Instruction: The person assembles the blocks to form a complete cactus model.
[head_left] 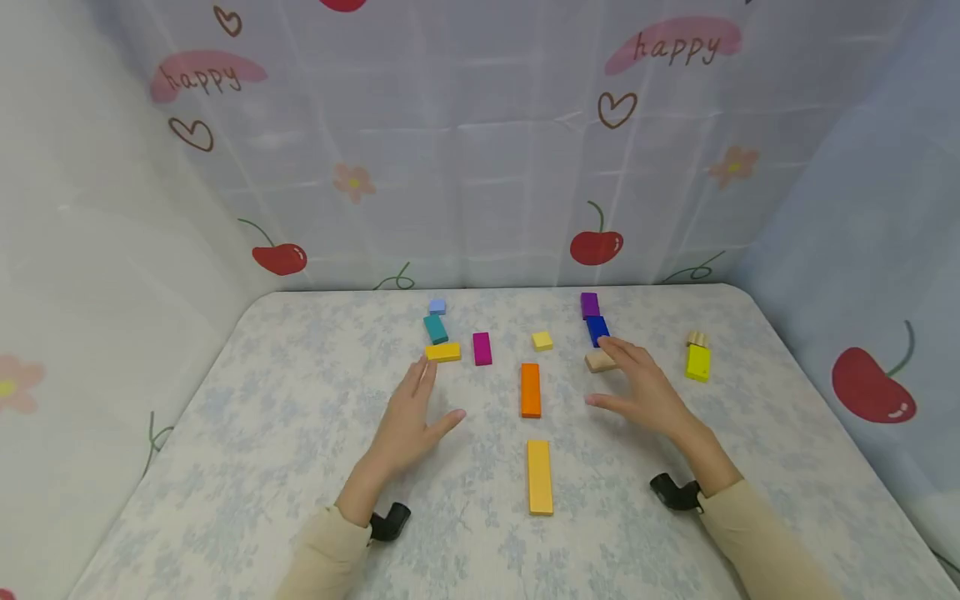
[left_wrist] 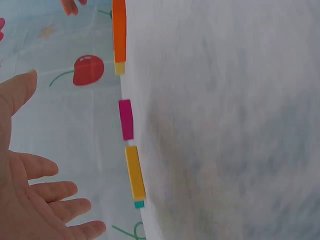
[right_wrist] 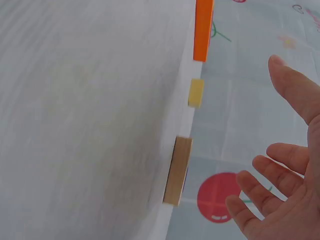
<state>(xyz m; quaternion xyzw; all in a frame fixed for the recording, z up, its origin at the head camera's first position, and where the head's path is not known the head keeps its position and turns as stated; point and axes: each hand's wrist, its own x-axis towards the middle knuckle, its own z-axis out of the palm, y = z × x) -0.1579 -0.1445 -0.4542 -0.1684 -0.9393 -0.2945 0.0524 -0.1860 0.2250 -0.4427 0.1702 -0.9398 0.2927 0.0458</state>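
My left hand (head_left: 408, 421) hovers over the table, fingers extended and thumb spread, holding nothing. Just past its fingertips lies a yellow block (head_left: 443, 352); a teal block (head_left: 436, 328) and a light blue block (head_left: 437, 307) sit behind that. My right hand (head_left: 645, 387) is likewise spread and holds nothing. Nearest to it are a wooden block (head_left: 601, 361), partly hidden by the fingers, and a dark blue block (head_left: 597, 330). Between the hands lie an orange block (head_left: 530, 390), a magenta block (head_left: 482, 348), a small pale yellow block (head_left: 542, 341) and a longer amber block (head_left: 540, 477).
A purple block (head_left: 590, 305) lies behind the dark blue one. On the right are a bright yellow block (head_left: 698, 363) and a small ridged beige piece (head_left: 697, 338). A printed curtain (head_left: 480, 167) hangs along the back of the patterned table (head_left: 262, 467) and both sides.
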